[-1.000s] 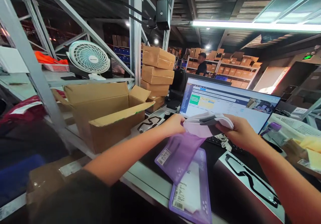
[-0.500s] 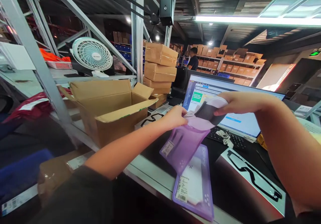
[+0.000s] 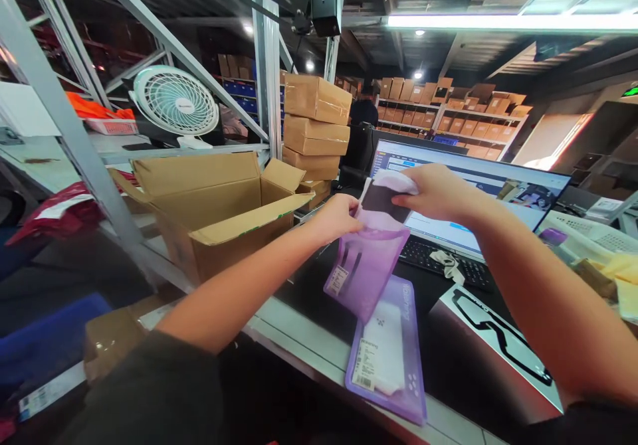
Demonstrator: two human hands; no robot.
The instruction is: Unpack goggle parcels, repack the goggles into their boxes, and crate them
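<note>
My left hand (image 3: 337, 216) is closed on the open top edge of a translucent purple pouch (image 3: 366, 269), which hangs above the black desk. Just right of it, my right hand (image 3: 438, 192) grips a folded white and dark item (image 3: 385, 196) whose lower end sits in the pouch mouth. A second purple pouch (image 3: 389, 355) with a white label lies flat on the desk below, near the front edge.
An open cardboard box (image 3: 209, 209) stands at the left. Behind it are a stack of sealed boxes (image 3: 314, 133), a white fan (image 3: 175, 103) and grey shelf posts. A laptop (image 3: 478, 192) stands behind my hands. A person stands far back among shelves.
My right hand has lifted the folded item and brought it left, over the pouch mouth and into it. My left hand raised the pouch slightly. The view shifted a little.
</note>
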